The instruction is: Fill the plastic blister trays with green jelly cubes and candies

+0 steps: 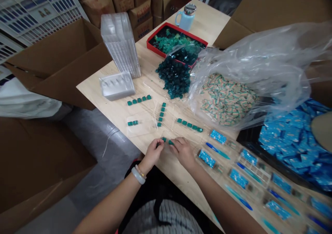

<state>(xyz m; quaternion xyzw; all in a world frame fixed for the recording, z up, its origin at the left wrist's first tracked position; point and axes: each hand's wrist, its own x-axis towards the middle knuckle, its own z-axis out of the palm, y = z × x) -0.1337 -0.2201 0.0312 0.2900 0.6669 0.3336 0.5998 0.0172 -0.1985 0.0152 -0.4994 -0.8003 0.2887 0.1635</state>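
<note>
Three straight rows of small, dark-green, glossy cubes (161,114) are laid out on the wooden bench (212,16), each with five pieces, so I judge these rows complete. A fourth group, on a thin, clear plastic sheet or tray (143,129) at the left, has only two cubes; it seems unfinished.

Near the bench edge, between both hands, another group has perhaps just begun. One cube lies by the fingertips of the left hand (153,151), whose fingers are bent nearly together; whether they pinch something, I cannot tell. The right hand (184,152) is half curled, with fingertips touching another cube; if it is gripped, I cannot tell.

Much material remains: a large loose heap of dark-green pieces (173,76) lies behind the rows, before the red-rimmed tray (153,48).
</note>
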